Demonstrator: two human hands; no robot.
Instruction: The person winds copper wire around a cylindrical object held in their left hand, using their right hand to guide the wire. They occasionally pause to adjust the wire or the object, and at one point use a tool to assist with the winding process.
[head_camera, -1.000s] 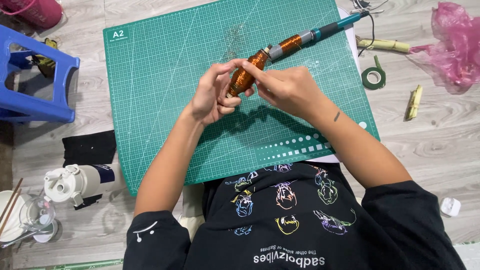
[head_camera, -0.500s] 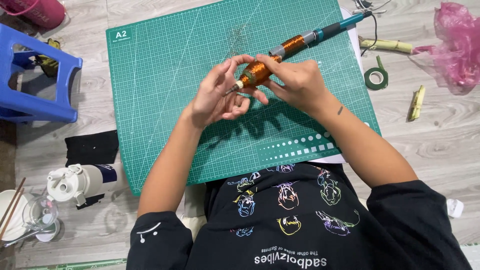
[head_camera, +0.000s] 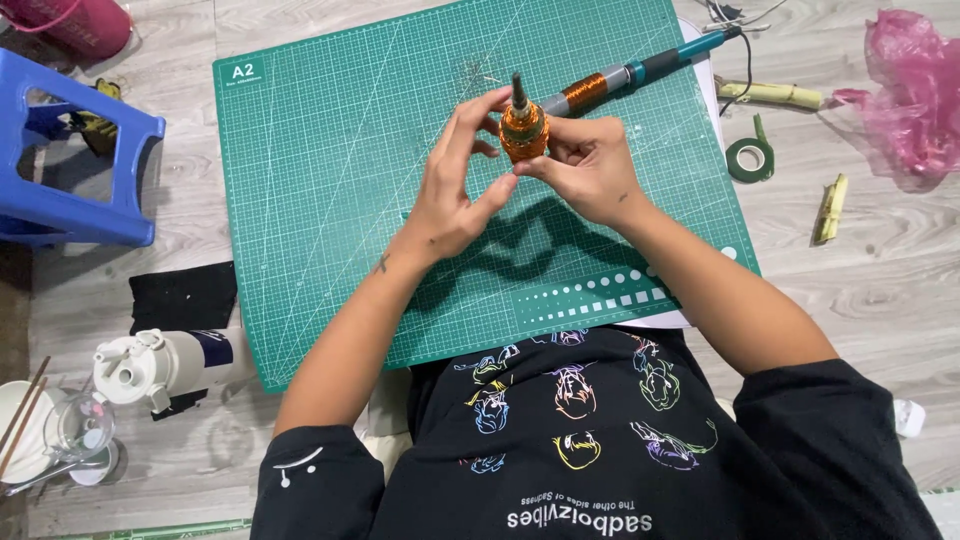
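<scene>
Since half a second ago I've tipped the copper-wound spool (head_camera: 523, 132) upright, its grey tip pointing far. My left hand (head_camera: 455, 195) pinches its left side, my right hand (head_camera: 585, 165) its right, above the green cutting mat (head_camera: 330, 200). It looks light and stiff; hold the rims, since the fine wire seems fragile.
</scene>
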